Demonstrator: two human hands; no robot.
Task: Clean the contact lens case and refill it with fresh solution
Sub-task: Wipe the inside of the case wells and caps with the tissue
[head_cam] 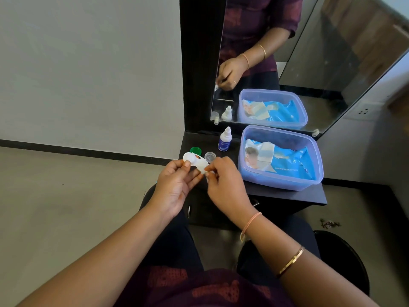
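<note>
Above the shelf's [287, 196] left edge, both caps [196, 150] off, the left hand [174, 187] pinches the lens case [195, 163] while the right hand [225, 185] pinches something white at its end; cleaning seems underway, refilling from the bottle [224, 139] remains.

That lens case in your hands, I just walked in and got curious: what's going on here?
A seated person holds the white contact lens case in front of a small dark shelf. The left hand grips one end while the right hand pinches the other. A green cap and a clear cap lie on the shelf beside the capped solution bottle. Wet wipes sit in a plastic tub.
</note>
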